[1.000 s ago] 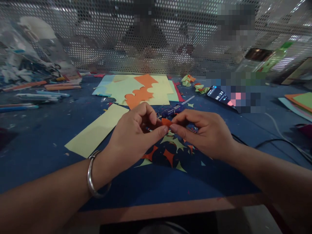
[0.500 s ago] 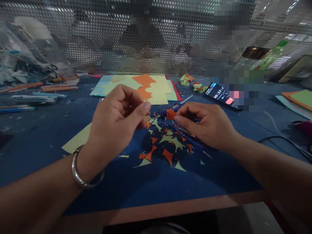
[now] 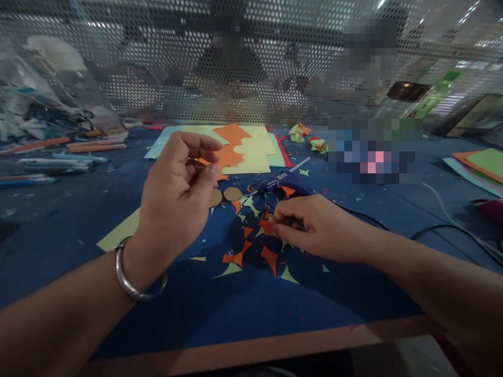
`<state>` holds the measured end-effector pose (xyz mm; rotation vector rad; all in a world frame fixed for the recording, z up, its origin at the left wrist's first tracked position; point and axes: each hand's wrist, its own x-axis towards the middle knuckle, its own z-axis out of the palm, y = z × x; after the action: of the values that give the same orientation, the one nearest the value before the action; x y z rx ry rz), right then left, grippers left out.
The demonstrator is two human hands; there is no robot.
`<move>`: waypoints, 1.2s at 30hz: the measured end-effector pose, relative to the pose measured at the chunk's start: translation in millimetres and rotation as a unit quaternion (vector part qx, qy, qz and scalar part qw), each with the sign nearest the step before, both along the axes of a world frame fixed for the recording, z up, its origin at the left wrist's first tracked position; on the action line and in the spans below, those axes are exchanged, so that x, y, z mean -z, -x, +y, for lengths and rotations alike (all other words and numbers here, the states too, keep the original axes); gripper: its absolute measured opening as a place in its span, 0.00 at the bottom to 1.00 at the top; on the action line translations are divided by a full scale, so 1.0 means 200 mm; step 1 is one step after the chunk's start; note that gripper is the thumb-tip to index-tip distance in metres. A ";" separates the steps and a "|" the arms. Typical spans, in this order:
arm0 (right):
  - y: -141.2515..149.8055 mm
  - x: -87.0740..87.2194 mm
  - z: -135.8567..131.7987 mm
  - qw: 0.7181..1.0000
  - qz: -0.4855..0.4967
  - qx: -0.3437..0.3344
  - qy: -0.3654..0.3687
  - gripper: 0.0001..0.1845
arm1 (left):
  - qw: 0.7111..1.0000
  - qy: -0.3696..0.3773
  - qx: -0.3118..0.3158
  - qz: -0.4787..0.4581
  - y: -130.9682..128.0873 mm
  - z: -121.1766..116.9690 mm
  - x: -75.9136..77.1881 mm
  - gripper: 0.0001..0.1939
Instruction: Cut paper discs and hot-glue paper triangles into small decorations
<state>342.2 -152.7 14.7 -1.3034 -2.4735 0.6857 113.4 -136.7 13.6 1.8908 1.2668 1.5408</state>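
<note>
My left hand (image 3: pixel 176 191) is raised over the table, its fingers curled and the thumb drawn in against them; whether anything small is between them is hidden. Pinched in my right hand (image 3: pixel 314 225) is a small orange paper piece (image 3: pixel 267 227), low over the scraps. Around it lie green paper scraps (image 3: pixel 230 269) and orange scraps (image 3: pixel 269 259) with pointed, curved edges. Just beyond is a blue glue gun (image 3: pixel 273 183) with a pale stick out of its back. Two round tan discs (image 3: pixel 232 194) lie beside my left fingertips, one partly covered.
Stacked paper sheets (image 3: pixel 257 152), an orange cut sheet (image 3: pixel 231 154) and crumpled paper (image 3: pixel 299 132) lie at the back before a perforated metal screen (image 3: pixel 165 99). Pens (image 3: pixel 55 163) are on the left, more coloured sheets (image 3: pixel 485 165) on the right. A black cable (image 3: pixel 365 217) crosses the right side.
My right hand has come down toward me with the orange paper piece, uncovering the glue gun. My left hand has shifted left, exposing the tan discs.
</note>
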 end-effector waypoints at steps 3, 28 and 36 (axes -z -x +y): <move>0.01 0.02 0.01 0.999 -0.045 -0.009 -0.029 0.07 | 1.000 0.011 -0.001 -0.004 0.01 0.02 0.00 0.10; -0.23 0.03 0.20 0.963 -0.152 0.159 -0.158 0.16 | 0.998 0.063 -0.009 0.022 0.04 0.07 0.04 0.05; -0.26 0.03 0.23 0.967 -0.126 0.155 -0.155 0.08 | 0.998 0.062 -0.005 0.019 0.04 0.07 0.05 0.06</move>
<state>393.6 -105.8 9.2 -1.6779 -2.3529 0.0570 105.8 -122.6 2.8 1.8465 1.3572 1.4032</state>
